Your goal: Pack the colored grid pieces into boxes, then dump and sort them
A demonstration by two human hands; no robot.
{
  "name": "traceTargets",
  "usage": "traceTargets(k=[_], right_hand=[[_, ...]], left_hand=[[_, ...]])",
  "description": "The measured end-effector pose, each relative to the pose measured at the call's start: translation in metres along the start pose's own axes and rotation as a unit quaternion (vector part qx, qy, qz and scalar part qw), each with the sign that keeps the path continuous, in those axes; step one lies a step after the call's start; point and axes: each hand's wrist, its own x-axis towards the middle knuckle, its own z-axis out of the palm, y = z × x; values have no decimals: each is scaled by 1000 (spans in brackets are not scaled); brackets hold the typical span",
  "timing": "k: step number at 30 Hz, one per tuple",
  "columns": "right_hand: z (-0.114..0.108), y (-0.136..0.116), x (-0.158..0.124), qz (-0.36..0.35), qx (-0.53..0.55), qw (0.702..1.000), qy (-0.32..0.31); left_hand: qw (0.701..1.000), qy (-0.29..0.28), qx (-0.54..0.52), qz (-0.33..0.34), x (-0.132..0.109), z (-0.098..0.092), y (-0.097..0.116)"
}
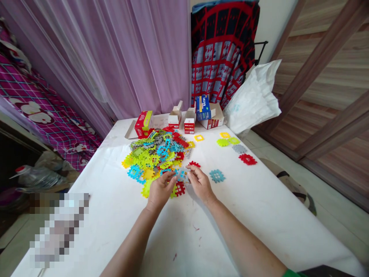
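Observation:
A pale grey interlocking plastic tile (182,175) with square holes is between my two hands, over the front of a colourful heap. My right hand (201,186) pinches its right edge between thumb and fingers. On its other side, my left hand (160,191) has thumb and fingertips closed at the left edge. Green, yellow, blue, red and grey tiles make up the heap (157,154). Close to my left hand lie a blue tile (134,172) and a yellow-green one (146,189). A red tile (180,188) lies below the held one, and a blue-grey tile (217,176) rests right of my right hand.
Along the table's (109,215) back edge stand a red-and-green box (143,124), two small opened boxes (189,124) and a blue box (203,107). To the right are scattered tiles, including a red one (247,159), and a white bag (255,100). A pixelated patch covers the left front.

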Motion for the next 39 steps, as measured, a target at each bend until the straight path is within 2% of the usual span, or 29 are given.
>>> traceTargets(k=[3,6,9,12,15,18,21,26,31,35,39], right_hand=[[1,3,1,6,1,1000,-8],[1,2,3,-8,-30,999,-22],[-4,-4,4,-80,-104,991,-17],[-12,-12,6,-180,-190,965,-24],[-16,-18,6,-230,-249,939,-56],[-16,-20,5,-241,-275,928,-76],[-15,-19,5,-250,-284,923,-71],[-14,-15,4,-246,-290,922,-70],[-11,-12,0,-235,-289,925,-68],[-9,-14,-4,-229,-294,927,-48],[-7,-16,-6,-233,-297,924,-63]], left_hand=[[987,-45,-128,-84,1,7,1],[969,-56,-198,-135,1,9,3],[960,-52,-234,-147,0,7,2],[952,-61,-260,-152,-2,2,1],[951,-79,-256,-152,-4,-5,4],[960,-77,-234,-132,-6,-10,6],[970,-67,-213,-98,-9,-12,4],[975,-85,-195,-70,-11,-12,1],[967,-86,-221,-91,-10,-9,3],[950,-64,-277,-127,-9,-4,5],[949,-69,-282,-122,-9,-3,5]])
